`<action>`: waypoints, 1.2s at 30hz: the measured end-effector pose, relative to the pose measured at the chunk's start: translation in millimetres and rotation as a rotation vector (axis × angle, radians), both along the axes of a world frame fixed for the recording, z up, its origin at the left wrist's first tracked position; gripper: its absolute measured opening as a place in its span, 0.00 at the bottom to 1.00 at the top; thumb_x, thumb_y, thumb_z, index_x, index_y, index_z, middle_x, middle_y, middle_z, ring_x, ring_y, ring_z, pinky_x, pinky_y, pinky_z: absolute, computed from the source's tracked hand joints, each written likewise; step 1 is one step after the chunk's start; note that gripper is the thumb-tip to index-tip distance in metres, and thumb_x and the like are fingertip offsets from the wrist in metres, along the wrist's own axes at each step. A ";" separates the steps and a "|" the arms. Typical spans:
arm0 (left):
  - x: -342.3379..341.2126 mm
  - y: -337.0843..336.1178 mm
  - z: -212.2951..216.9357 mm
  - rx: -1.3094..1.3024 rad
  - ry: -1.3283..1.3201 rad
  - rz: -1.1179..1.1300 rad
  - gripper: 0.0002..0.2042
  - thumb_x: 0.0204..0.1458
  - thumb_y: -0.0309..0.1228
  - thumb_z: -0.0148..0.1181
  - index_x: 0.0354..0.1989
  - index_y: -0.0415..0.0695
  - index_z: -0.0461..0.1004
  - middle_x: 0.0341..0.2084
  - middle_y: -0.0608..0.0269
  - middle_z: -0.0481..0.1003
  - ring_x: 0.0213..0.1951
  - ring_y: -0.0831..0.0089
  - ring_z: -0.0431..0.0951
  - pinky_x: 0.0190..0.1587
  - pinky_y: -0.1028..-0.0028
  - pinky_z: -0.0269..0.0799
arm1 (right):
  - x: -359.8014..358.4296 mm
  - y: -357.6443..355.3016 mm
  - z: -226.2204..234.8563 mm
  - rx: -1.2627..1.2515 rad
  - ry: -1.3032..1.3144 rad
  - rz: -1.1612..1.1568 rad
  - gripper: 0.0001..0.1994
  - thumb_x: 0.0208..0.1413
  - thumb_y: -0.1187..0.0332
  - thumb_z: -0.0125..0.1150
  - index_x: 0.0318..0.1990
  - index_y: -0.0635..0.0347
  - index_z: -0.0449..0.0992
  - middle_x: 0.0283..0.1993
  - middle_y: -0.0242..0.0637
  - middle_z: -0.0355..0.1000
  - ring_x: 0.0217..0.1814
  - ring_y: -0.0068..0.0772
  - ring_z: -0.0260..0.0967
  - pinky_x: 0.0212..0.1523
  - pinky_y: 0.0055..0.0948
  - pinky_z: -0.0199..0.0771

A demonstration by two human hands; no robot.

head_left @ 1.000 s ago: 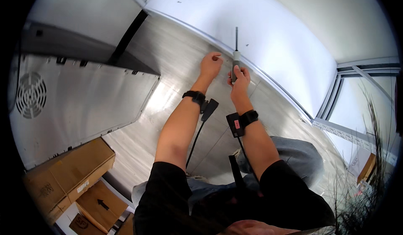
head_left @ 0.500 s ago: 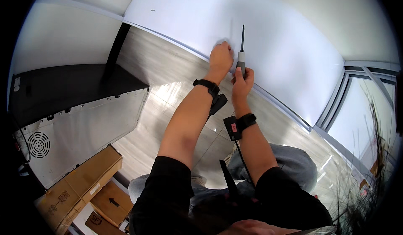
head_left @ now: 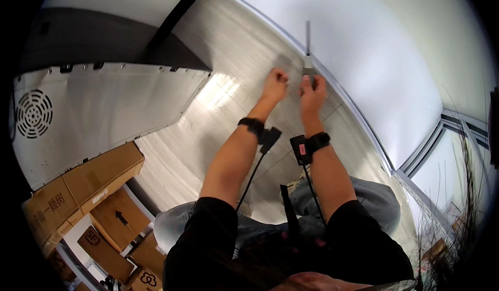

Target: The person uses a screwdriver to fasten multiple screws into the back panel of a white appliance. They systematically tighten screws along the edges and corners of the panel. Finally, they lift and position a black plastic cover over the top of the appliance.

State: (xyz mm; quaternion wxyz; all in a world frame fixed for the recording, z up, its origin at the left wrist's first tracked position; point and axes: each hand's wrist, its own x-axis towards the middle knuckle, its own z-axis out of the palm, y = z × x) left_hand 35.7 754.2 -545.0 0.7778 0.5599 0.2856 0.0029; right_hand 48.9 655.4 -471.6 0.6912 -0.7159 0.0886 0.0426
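A screwdriver with a grey handle and a thin dark shank points away from me. My right hand is closed around the lower part of its handle. The shank reaches over the edge of a white panel-like surface. To the left, my left hand is held over the floor with its fingers curled. Whatever those fingers hold, if anything, is too small or hidden to make out. The two hands are near each other and apart.
A metal cabinet with a black top and a round vent stands at left. Below it are a long cardboard box and several smaller boxes. Wood-look flooring lies under my hands. Dry plant stalks rise at right. Both wrists wear black straps with cables.
My view has shifted, with more of the cabinet and boxes showing. Both hands have drawn back from the white surface and are now over the floor, the screwdriver still in my right hand.
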 end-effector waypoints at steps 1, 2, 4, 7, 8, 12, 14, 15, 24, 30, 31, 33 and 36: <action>-50.5 42.0 -36.7 -0.064 0.038 0.085 0.05 0.54 0.32 0.56 0.35 0.44 0.72 0.24 0.67 0.71 0.24 0.78 0.70 0.25 0.78 0.68 | -36.8 34.7 -41.5 -0.101 -0.026 0.067 0.12 0.53 0.66 0.61 0.37 0.62 0.66 0.26 0.31 0.66 0.25 0.20 0.60 0.24 0.23 0.63; -101.8 90.5 -74.6 -0.124 0.076 0.174 0.06 0.55 0.32 0.56 0.36 0.45 0.73 0.23 0.70 0.70 0.23 0.82 0.68 0.24 0.80 0.67 | -77.0 70.6 -94.2 -0.200 -0.053 0.140 0.12 0.52 0.65 0.62 0.36 0.61 0.67 0.27 0.31 0.66 0.25 0.22 0.60 0.26 0.24 0.63; -200.0 193.3 -152.4 -0.228 0.196 0.225 0.09 0.56 0.32 0.53 0.41 0.43 0.74 0.25 0.70 0.70 0.24 0.81 0.68 0.26 0.79 0.68 | -153.3 146.0 -158.5 -0.325 -0.009 0.307 0.12 0.50 0.64 0.63 0.35 0.61 0.67 0.27 0.32 0.66 0.27 0.25 0.61 0.30 0.27 0.64; -337.5 307.4 -239.2 -0.332 0.294 0.539 0.07 0.56 0.30 0.54 0.38 0.41 0.74 0.27 0.68 0.73 0.25 0.79 0.69 0.27 0.78 0.69 | -277.8 242.6 -220.0 -0.448 0.057 0.576 0.13 0.50 0.61 0.63 0.35 0.60 0.67 0.27 0.35 0.67 0.29 0.29 0.63 0.32 0.31 0.64; -374.8 338.4 -271.5 -0.363 0.294 0.630 0.08 0.56 0.31 0.55 0.39 0.41 0.74 0.27 0.67 0.73 0.25 0.79 0.69 0.28 0.78 0.69 | -309.9 265.0 -244.9 -0.477 0.094 0.702 0.14 0.50 0.61 0.62 0.35 0.59 0.67 0.27 0.36 0.67 0.29 0.31 0.64 0.32 0.32 0.64; -499.8 440.6 -368.7 -0.675 0.173 0.855 0.07 0.58 0.33 0.52 0.37 0.43 0.71 0.28 0.67 0.72 0.29 0.78 0.70 0.32 0.78 0.71 | -422.3 343.5 -338.9 -0.582 0.230 1.008 0.14 0.50 0.59 0.62 0.35 0.58 0.67 0.27 0.40 0.68 0.29 0.37 0.66 0.33 0.35 0.65; -557.2 484.9 -403.7 -0.767 0.125 0.902 0.08 0.59 0.35 0.51 0.35 0.44 0.70 0.28 0.67 0.71 0.30 0.77 0.70 0.34 0.78 0.71 | -473.6 386.9 -385.4 -0.571 0.291 1.065 0.13 0.51 0.61 0.61 0.37 0.58 0.67 0.29 0.36 0.67 0.31 0.31 0.64 0.34 0.32 0.64; -585.5 506.0 -423.1 -0.796 0.103 0.915 0.08 0.59 0.35 0.51 0.35 0.44 0.70 0.28 0.67 0.71 0.30 0.77 0.70 0.33 0.78 0.71 | -500.1 407.3 -405.8 -0.541 0.300 1.067 0.13 0.51 0.61 0.61 0.37 0.58 0.67 0.28 0.36 0.67 0.31 0.31 0.64 0.33 0.32 0.64; -785.4 580.2 -490.3 -0.884 0.221 0.982 0.10 0.58 0.36 0.51 0.32 0.42 0.70 0.23 0.66 0.70 0.26 0.76 0.70 0.30 0.78 0.73 | -657.0 513.7 -457.8 -0.630 0.302 1.273 0.13 0.50 0.61 0.62 0.35 0.58 0.67 0.25 0.38 0.68 0.26 0.34 0.67 0.29 0.34 0.65; -846.7 589.2 -510.5 -0.780 0.324 0.812 0.10 0.57 0.35 0.54 0.30 0.41 0.70 0.23 0.65 0.69 0.27 0.76 0.70 0.33 0.79 0.75 | -698.7 516.5 -479.1 -0.716 0.270 1.362 0.12 0.50 0.62 0.62 0.35 0.57 0.67 0.25 0.38 0.68 0.27 0.32 0.67 0.29 0.33 0.64; -858.3 585.8 -513.6 -0.772 0.351 0.794 0.10 0.57 0.35 0.54 0.30 0.41 0.70 0.23 0.65 0.69 0.27 0.76 0.70 0.33 0.78 0.75 | -706.6 514.8 -479.8 -0.738 0.293 1.381 0.11 0.50 0.63 0.61 0.35 0.58 0.67 0.26 0.37 0.68 0.27 0.31 0.66 0.29 0.33 0.63; -878.6 581.3 -517.0 -0.757 0.405 0.767 0.10 0.56 0.34 0.55 0.30 0.41 0.70 0.23 0.65 0.69 0.26 0.75 0.70 0.32 0.77 0.75 | -724.3 512.8 -480.5 -0.799 0.227 1.413 0.12 0.49 0.62 0.62 0.34 0.57 0.67 0.26 0.39 0.69 0.27 0.37 0.67 0.29 0.36 0.64; -909.2 580.0 -514.3 -0.733 0.475 0.729 0.09 0.56 0.34 0.56 0.30 0.40 0.70 0.22 0.64 0.69 0.25 0.73 0.71 0.31 0.75 0.74 | -753.4 517.6 -473.0 -0.839 0.156 1.440 0.12 0.49 0.61 0.62 0.34 0.57 0.67 0.25 0.40 0.69 0.27 0.42 0.68 0.28 0.38 0.64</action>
